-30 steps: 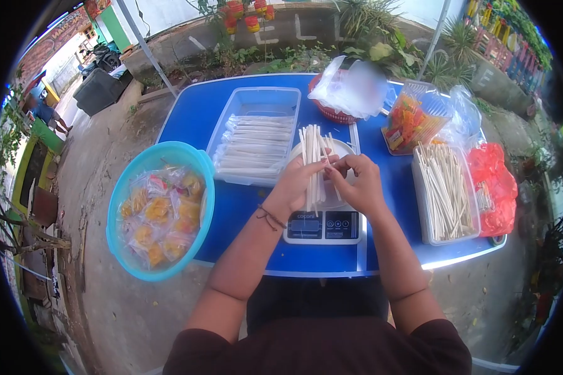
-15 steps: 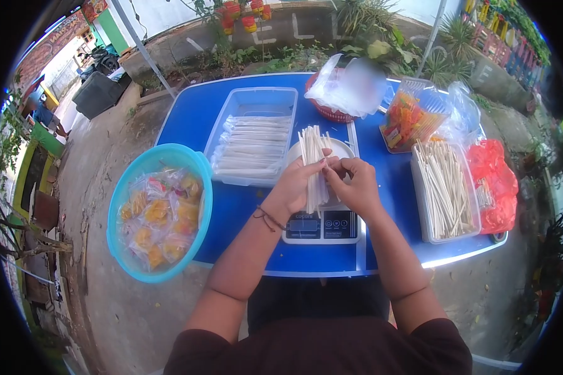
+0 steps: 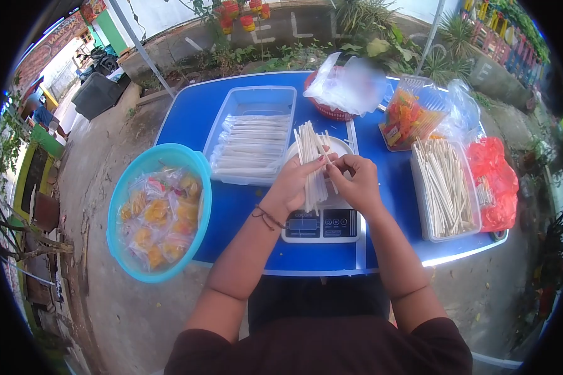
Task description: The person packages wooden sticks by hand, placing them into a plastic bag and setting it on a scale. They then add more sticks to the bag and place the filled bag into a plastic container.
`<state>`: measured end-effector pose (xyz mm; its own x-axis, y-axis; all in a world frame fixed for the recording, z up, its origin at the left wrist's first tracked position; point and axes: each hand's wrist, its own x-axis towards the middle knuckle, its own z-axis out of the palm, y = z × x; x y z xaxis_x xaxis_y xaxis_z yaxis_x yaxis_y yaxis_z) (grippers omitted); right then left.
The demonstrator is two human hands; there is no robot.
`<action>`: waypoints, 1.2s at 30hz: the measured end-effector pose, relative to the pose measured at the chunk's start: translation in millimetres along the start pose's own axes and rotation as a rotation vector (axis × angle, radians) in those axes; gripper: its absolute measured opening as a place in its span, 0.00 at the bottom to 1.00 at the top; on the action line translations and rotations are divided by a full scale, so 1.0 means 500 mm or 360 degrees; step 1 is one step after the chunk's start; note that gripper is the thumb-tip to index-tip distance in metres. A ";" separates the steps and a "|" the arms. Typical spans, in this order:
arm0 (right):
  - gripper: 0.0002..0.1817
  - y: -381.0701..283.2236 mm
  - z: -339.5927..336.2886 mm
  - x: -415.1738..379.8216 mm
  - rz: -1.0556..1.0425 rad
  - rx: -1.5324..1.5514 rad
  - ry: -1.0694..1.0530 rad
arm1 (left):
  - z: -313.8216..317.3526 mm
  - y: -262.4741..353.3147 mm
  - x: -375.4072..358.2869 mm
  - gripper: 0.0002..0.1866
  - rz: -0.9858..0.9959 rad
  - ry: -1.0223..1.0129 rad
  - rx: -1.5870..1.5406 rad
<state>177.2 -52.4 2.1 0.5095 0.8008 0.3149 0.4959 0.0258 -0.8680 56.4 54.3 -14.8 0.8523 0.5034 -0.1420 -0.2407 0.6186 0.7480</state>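
My left hand (image 3: 296, 181) is closed around a bundle of pale thin sticks (image 3: 309, 142), held upright over the kitchen scale (image 3: 322, 225). The fingers of my right hand (image 3: 355, 181) pinch a single stick (image 3: 329, 156), which leans away from the right side of the bundle. A round white plate or pan (image 3: 341, 147) on the scale is partly hidden behind my hands. To the right, an open plastic container (image 3: 424, 215) holds many loose sticks of the same kind. Left of the scale, a clear tray (image 3: 247, 100) holds several bagged stick packs (image 3: 251, 145) in a row.
At the left table edge is a turquoise basin (image 3: 114, 234) with bagged orange-yellow food (image 3: 156, 212). A red basket (image 3: 328, 111) with clear plastic bags stands at the back. Orange packets (image 3: 406, 119) and a red plastic bag (image 3: 497, 187) lie to the right on the blue table (image 3: 231, 250).
The bundle's tops have spread slightly and tilted left. One stick now stands apart at my right fingertips, angled out from the bundle. Both hands stay over the scale.
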 end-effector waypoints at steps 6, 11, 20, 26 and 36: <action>0.10 0.027 -0.004 0.009 -0.0009 -0.0016 0.0180 | 0.011 0.020 -0.008 0.18 0.0109 0.0118 -0.0081; 0.10 0.011 -0.013 0.011 0.0039 -0.0089 0.0234 | 0.009 0.025 -0.008 0.19 0.0177 0.0143 -0.0185; 0.06 0.017 -0.004 0.012 -0.0487 -0.0524 0.0309 | 0.006 0.018 -0.006 0.22 0.0046 0.0087 -0.0191; 0.09 -0.009 0.004 -0.001 -0.0401 -0.0286 -0.0044 | 0.010 0.010 -0.008 0.20 -0.0046 -0.0077 -0.0121; 0.08 0.005 0.001 0.003 -0.0156 -0.0090 -0.0011 | -0.003 0.005 0.000 0.16 -0.0011 -0.0053 -0.0089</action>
<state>179.0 -50.8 0.3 0.4520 0.8001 0.3944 0.5821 0.0705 -0.8101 55.3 56.6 -13.8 0.8689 0.4791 -0.1243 -0.2596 0.6549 0.7097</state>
